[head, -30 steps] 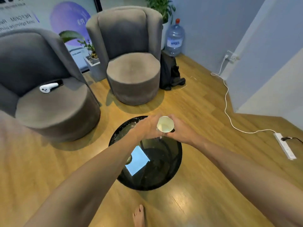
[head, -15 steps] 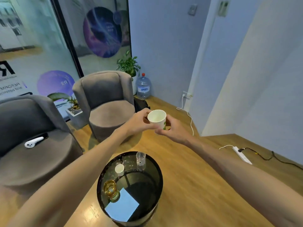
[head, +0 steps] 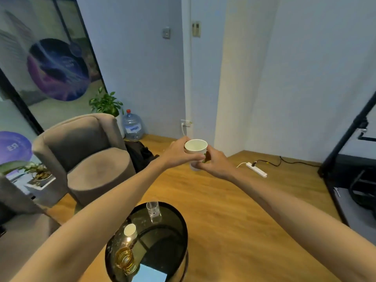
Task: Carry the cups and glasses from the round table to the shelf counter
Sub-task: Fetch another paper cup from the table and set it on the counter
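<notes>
Paper cup sits upright between your two hands, raised over the floor beyond the round table; your left hand wraps its rim side, your right hand closes round its lower wall. It looks empty inside. On the table remain three vessels: one clear glass, one small white cup, and one amber glass, its contents hard to judge.

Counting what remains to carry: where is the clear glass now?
The clear glass stands at the round table's far edge, low centre of the head view, beyond the small white cup.
</notes>
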